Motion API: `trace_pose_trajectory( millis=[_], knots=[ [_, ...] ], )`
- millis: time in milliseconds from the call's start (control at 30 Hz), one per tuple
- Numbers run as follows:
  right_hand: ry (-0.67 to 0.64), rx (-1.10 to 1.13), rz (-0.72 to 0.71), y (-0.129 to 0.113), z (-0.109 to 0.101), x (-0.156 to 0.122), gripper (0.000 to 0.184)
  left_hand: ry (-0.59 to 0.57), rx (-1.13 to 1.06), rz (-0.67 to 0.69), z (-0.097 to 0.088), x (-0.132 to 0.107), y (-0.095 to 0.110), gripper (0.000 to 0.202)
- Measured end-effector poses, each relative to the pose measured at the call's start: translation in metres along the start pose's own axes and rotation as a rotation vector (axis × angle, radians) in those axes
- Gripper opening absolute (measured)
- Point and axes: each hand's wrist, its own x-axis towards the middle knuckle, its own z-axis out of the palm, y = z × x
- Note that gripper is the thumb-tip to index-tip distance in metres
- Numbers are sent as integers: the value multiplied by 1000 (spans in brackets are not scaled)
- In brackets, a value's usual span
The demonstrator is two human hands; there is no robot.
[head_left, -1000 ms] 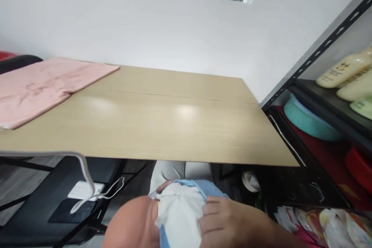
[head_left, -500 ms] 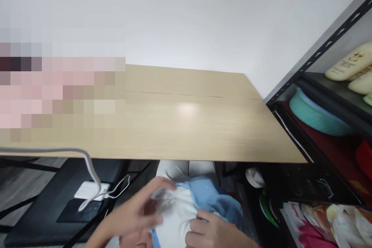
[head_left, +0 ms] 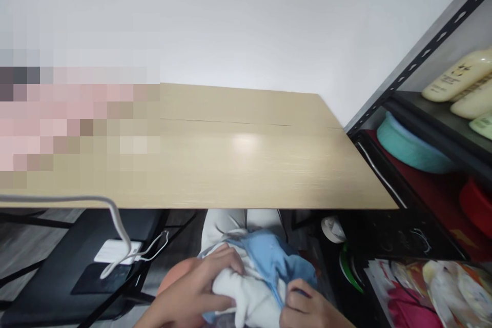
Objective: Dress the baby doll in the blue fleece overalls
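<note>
Below the front edge of the wooden table (head_left: 246, 164), both my hands work at a small blue and white garment (head_left: 265, 271). It sits on a peach-coloured doll (head_left: 177, 279), of which only a rounded part shows. My left hand (head_left: 196, 292) is closed round the white cloth, fingers curled over its top. At the bottom edge, my right hand (head_left: 307, 310) pinches the blue cloth between thumb and fingers.
A metal shelf rack (head_left: 418, 61) stands at the right with cream bottles (head_left: 457, 79), a teal basin (head_left: 411, 146) and a red container (head_left: 476, 205). A white cable (head_left: 115, 220) hangs off the table to a power strip (head_left: 115, 252) on a black chair. Colourful packets (head_left: 434, 292) lie lower right.
My left hand has come down from a blurred reach and closed on the white cloth. The blue cloth has bunched up more, and my right hand has slid lower in view.
</note>
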Motion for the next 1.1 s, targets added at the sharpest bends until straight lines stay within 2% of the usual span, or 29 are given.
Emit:
trace_pose_trajectory(
  millis=[133,267,333,467,567,633,700,767,800,867,933,967,1033,1100],
  knots=[
    [141,43,91,6,-15,-19,26,16,-116,68,-4,-3,-8,42],
    [221,72,183,12,-27,-15,30,26,-185,125,-7,-5,-12,38],
    [206,66,247,16,-31,-12,32,46,-231,149,-9,-8,-18,33],
    [107,210,336,34,-52,3,15,88,-246,205,-10,-12,-32,26],
    [94,497,332,53,-70,36,55,14,-150,195,-8,-7,-24,36],
    [16,699,352,65,-74,68,67,-107,-100,199,-7,-2,-10,53],
    [-147,829,414,77,-70,103,60,-216,-87,205,-8,3,3,64],
    [-332,849,472,87,-57,139,49,-230,-106,184,-13,5,9,63],
    [-440,825,479,92,-49,155,42,-189,-105,146,-16,6,8,59],
    [-710,780,483,101,-29,184,32,-26,-23,7,-25,9,0,52],
    [-806,770,480,109,-9,206,24,165,188,-198,-33,13,-12,53],
    [-838,774,481,112,1,214,20,217,312,-312,-35,15,-17,55],
    [-880,800,490,117,17,227,18,204,514,-504,-37,21,-24,63],
    [-911,840,500,119,32,235,16,138,595,-588,-35,25,-24,67]
  ],
)
